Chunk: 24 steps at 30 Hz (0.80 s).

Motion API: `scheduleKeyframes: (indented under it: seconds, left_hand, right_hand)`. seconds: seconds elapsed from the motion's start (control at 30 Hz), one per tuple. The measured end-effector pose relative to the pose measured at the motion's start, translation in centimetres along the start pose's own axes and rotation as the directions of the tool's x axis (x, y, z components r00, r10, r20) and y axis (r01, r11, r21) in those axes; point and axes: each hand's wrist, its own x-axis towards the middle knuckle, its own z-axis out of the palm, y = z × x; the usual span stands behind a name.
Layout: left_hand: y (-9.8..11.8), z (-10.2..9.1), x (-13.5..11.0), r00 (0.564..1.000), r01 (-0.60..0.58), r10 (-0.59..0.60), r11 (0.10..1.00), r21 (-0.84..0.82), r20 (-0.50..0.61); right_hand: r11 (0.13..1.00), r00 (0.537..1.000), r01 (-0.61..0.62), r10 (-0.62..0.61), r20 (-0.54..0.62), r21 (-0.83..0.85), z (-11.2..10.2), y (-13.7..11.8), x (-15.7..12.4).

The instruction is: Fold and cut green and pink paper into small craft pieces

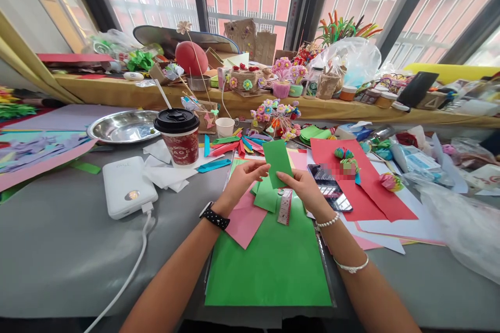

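Both my hands hold up a small green paper rectangle (277,161) above the table. My left hand (242,181), with a black watch on its wrist, pinches the paper's left edge. My right hand (305,191), with pearl bracelets on its wrist, grips the lower right edge. Under the hands lie a large green sheet (271,265), a pink sheet (245,222), another small green piece (266,196) and a narrow patterned strip (285,207). A phone (332,190) rests just right of my right hand.
A red paper cup with a black lid (177,136), a white power bank (127,186) with its cable, a steel plate (122,126), tissues and coloured paper strips (230,146) lie to the left. Red paper (363,187), paper flowers and plastic bags crowd the right. The sill behind holds crafts.
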Motion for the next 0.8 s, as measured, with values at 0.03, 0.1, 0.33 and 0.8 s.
scheduleKeyframes:
  seconds: [0.03, 0.1, 0.33, 0.8]
  left_hand:
    - [0.0, 0.0, 0.0, 0.999, 0.027, -0.026, 0.999, -0.039, 0.018]
    - [-0.2, 0.1, 0.0, 0.998, 0.056, -0.056, 0.996, -0.073, 0.011]
    - [-0.7, -0.4, 0.2, 0.995, 0.019, -0.011, 0.997, 0.075, -0.103]
    - [-2.9, -0.6, 0.1, 0.999, -0.026, -0.001, 0.583, 0.812, 0.033]
  right_hand:
    - [1.0, 1.0, 0.007, -0.007, 0.01, -0.025, 0.1, -0.1, 0.0]
    - [0.998, 1.0, 0.021, -0.019, 0.021, -0.068, 0.1, -0.2, -0.1]
    - [0.99, 0.95, 0.135, -0.139, -0.279, -0.035, -1.0, 0.0, 0.3]
    - [0.984, 0.884, 0.175, -0.142, -0.445, 0.034, -1.8, 0.6, 0.9]
